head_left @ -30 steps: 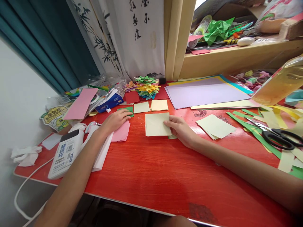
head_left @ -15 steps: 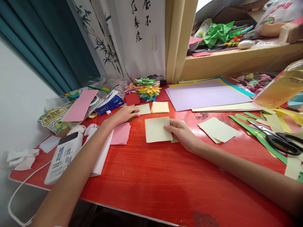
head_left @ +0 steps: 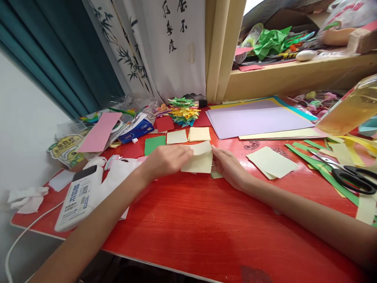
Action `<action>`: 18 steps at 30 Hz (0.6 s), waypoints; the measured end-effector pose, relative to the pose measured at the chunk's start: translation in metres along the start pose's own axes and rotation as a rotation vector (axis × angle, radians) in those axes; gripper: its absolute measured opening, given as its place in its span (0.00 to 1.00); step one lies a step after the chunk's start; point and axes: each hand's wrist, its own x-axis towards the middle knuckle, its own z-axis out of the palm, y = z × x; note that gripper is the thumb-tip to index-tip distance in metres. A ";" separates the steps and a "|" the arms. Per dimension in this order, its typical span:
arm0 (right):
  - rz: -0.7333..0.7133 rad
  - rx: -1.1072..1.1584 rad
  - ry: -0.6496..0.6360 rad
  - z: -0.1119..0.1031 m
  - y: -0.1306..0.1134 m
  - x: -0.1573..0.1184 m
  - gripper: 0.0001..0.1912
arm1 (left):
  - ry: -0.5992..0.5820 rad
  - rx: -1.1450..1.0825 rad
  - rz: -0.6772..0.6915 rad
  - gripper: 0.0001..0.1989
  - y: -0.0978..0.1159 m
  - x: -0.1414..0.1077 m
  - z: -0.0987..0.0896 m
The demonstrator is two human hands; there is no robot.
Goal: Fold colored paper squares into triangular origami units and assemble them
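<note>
Over the middle of the red table, a pale yellow paper square (head_left: pixel 200 159) is held up between my two hands, its upper edge slightly curled. My right hand (head_left: pixel 229 165) pinches its right side. My left hand (head_left: pixel 167 160) is closed at its left edge; the fingertips are partly hidden behind the knuckles. Another pale piece (head_left: pixel 217 175) shows below my right fingers. Just beyond lie a pale green stack (head_left: pixel 176 136), a cream stack (head_left: pixel 199 134) and a green square (head_left: pixel 155 144). Two loose pale yellow sheets (head_left: pixel 272 162) rest to the right.
Black-handled scissors (head_left: pixel 353 173) lie among green and yellow strips at the right. Large lilac sheets (head_left: pixel 259 120) are at the back, near a bottle of amber liquid (head_left: pixel 347 108). A folded-paper piece (head_left: pixel 184 111) stands behind. A white power bank-like box (head_left: pixel 77 196) with a cable sits left.
My left hand has moved from the small stacks at the back toward me and to the right, onto the paper square. The green square is now uncovered. My right hand has stayed nearly in place.
</note>
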 end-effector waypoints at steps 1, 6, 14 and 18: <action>-0.006 0.010 -0.018 0.001 -0.001 0.000 0.17 | -0.052 -0.019 0.060 0.18 0.009 -0.001 -0.001; -0.007 -0.154 -0.016 0.004 -0.006 -0.003 0.15 | -0.088 -0.176 0.092 0.15 0.014 -0.003 0.001; 0.011 -0.231 0.024 0.002 -0.003 -0.004 0.17 | -0.230 -0.258 -0.472 0.21 -0.069 -0.030 0.007; -0.006 -0.226 0.018 0.000 -0.001 -0.004 0.14 | -0.333 -0.297 -0.569 0.23 -0.086 -0.039 0.014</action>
